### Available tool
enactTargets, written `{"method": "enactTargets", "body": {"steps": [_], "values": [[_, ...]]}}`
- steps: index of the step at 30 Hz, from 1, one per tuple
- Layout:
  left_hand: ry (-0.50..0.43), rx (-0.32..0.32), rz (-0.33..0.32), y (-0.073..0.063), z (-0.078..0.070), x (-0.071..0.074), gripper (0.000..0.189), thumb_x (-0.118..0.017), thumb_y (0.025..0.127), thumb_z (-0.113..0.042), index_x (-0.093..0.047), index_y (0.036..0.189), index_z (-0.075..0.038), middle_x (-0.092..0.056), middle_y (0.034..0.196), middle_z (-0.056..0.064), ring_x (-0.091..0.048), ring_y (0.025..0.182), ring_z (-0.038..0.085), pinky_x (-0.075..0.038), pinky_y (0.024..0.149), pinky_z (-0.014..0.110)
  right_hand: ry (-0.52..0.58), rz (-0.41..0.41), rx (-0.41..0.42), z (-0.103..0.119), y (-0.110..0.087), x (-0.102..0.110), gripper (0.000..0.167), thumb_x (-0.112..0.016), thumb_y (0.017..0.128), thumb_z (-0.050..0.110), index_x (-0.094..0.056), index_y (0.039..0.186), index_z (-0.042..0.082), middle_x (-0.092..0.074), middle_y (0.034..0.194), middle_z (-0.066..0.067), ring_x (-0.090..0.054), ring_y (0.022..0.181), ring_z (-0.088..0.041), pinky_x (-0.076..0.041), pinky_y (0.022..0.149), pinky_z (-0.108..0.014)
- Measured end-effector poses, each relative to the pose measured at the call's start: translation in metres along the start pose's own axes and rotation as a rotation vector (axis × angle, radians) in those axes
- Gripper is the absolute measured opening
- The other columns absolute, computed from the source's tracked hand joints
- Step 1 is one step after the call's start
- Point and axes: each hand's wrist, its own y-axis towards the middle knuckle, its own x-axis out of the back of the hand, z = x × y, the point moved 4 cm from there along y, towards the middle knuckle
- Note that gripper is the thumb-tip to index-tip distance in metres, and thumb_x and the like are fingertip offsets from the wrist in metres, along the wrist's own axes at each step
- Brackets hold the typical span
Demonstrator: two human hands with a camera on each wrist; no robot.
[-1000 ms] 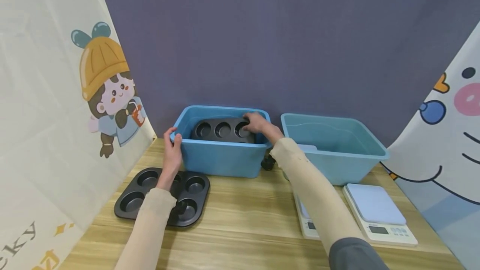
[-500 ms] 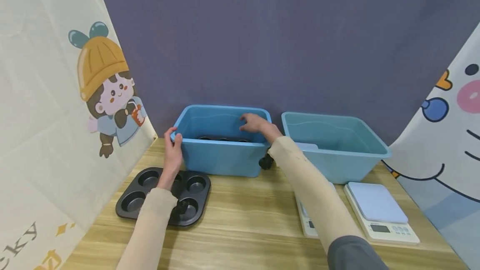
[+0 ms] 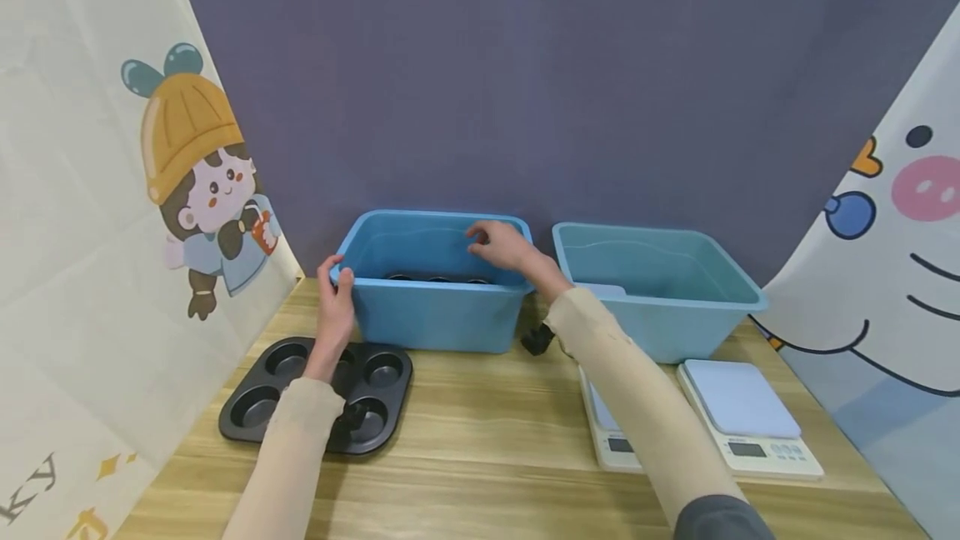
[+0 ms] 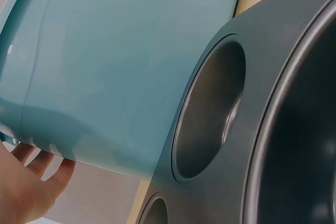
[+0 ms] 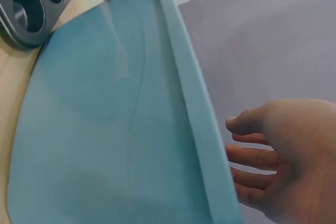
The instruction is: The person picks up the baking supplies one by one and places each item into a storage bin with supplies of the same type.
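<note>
My left hand [image 3: 333, 307] grips the left rim of a blue plastic bin [image 3: 431, 317], thumb on the front and fingers round the side. In the head view, my right hand [image 3: 501, 247] hovers over the bin's right half, fingers loosely bent and holding nothing. Deep inside lies a dark muffin pan [image 3: 438, 279]; only its cup rims show above the front wall. A second muffin pan [image 3: 377, 391] rests on the table under my left forearm; the left wrist view shows this pan [image 4: 252, 77] close up. In the right wrist view, my right hand [image 5: 294, 156] appears beyond the bin's rim [image 5: 191, 98].
To the right stands a teal bin [image 3: 667, 325] with a pale flat thing [image 3: 602, 290] inside. In front of it lie two white digital scales, one partly under my right forearm [image 3: 609, 440] and another scale [image 3: 742, 398] farther right. A dark curtain [image 3: 450, 90] hangs behind the bins.
The muffin pan that stood tilted in the blue bin under my right hand has gone down to the bottom. My right hand has let go of it. My left hand keeps its grip.
</note>
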Motion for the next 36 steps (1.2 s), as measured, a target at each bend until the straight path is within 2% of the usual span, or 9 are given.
{"method": "enactTargets", "body": {"steps": [5, 9, 14, 17, 21, 29, 35, 36], "values": [[0.008, 0.01, -0.005, 0.001, 0.0, 0.001, 0.05, -0.038, 0.107, -0.038, -0.028, 0.149, -0.013, -0.025, 0.156, 0.024, -0.03, 0.139, 0.037, -0.018, 0.118, 0.058, 0.038, -0.074, 0.062, 0.009, -0.013, 0.005, 0.036, -0.053, 0.103, 0.026, -0.058, 0.135, 0.013, -0.065, 0.123, -0.008, -0.062, 0.11, -0.023, -0.051, 0.092, -0.04], [0.011, 0.012, -0.006, 0.001, 0.0, -0.001, 0.05, -0.039, 0.107, -0.038, -0.028, 0.148, -0.012, -0.026, 0.155, 0.025, -0.031, 0.137, 0.037, -0.02, 0.117, 0.058, 0.085, -0.14, 0.081, 0.013, -0.026, 0.008, 0.033, -0.054, 0.102, 0.026, -0.06, 0.132, 0.014, -0.067, 0.119, -0.006, -0.063, 0.106, -0.021, -0.052, 0.09, -0.039], [0.004, -0.01, -0.017, 0.003, -0.001, -0.002, 0.047, -0.039, 0.108, -0.033, -0.028, 0.148, -0.01, -0.026, 0.154, 0.025, -0.031, 0.137, 0.037, -0.02, 0.117, 0.057, 0.161, -0.232, 0.122, 0.017, -0.038, 0.01, 0.028, -0.055, 0.102, 0.024, -0.064, 0.126, 0.014, -0.068, 0.111, -0.005, -0.063, 0.097, -0.02, -0.052, 0.083, -0.038], [0.017, 0.001, -0.016, 0.003, 0.001, -0.002, 0.048, -0.039, 0.107, -0.034, -0.028, 0.149, -0.012, -0.026, 0.155, 0.022, -0.031, 0.137, 0.037, -0.019, 0.118, 0.058, 0.181, -0.275, 0.146, 0.019, -0.045, 0.009, 0.025, -0.056, 0.102, 0.021, -0.064, 0.125, 0.014, -0.068, 0.107, -0.004, -0.062, 0.092, -0.02, -0.051, 0.079, -0.037], [0.017, 0.013, -0.012, 0.001, 0.002, -0.001, 0.049, -0.038, 0.107, -0.036, -0.028, 0.149, -0.014, -0.025, 0.157, 0.019, -0.03, 0.138, 0.036, -0.018, 0.118, 0.058, 0.187, -0.299, 0.164, 0.021, -0.053, 0.007, 0.024, -0.056, 0.102, 0.02, -0.065, 0.123, 0.014, -0.067, 0.104, -0.004, -0.062, 0.087, -0.02, -0.05, 0.074, -0.035], [0.006, -0.016, -0.037, 0.001, 0.002, -0.001, 0.049, -0.04, 0.107, -0.037, -0.029, 0.148, -0.012, -0.029, 0.151, 0.022, -0.033, 0.135, 0.036, -0.021, 0.116, 0.055, 0.22, -0.327, 0.201, 0.027, -0.064, 0.002, 0.024, -0.055, 0.102, 0.022, -0.066, 0.123, 0.017, -0.066, 0.1, -0.004, -0.053, 0.065, -0.022, -0.044, 0.059, -0.032], [0.01, 0.045, -0.006, 0.0, -0.002, -0.002, 0.048, -0.04, 0.107, -0.032, -0.029, 0.149, -0.012, -0.026, 0.155, 0.022, -0.031, 0.138, 0.036, -0.02, 0.118, 0.056, 0.22, -0.334, 0.213, 0.031, -0.075, -0.002, 0.023, -0.055, 0.102, 0.024, -0.066, 0.122, 0.018, -0.065, 0.1, 0.002, -0.05, 0.061, -0.019, -0.043, 0.058, -0.03], [0.004, 0.051, 0.001, -0.001, -0.007, -0.003, 0.048, -0.039, 0.108, -0.031, -0.028, 0.149, -0.01, -0.025, 0.156, 0.024, -0.03, 0.138, 0.038, -0.019, 0.118, 0.057, 0.22, -0.339, 0.217, 0.032, -0.077, -0.003, 0.023, -0.055, 0.102, 0.024, -0.066, 0.122, 0.019, -0.065, 0.1, 0.002, -0.049, 0.06, -0.018, -0.043, 0.057, -0.03]]}}
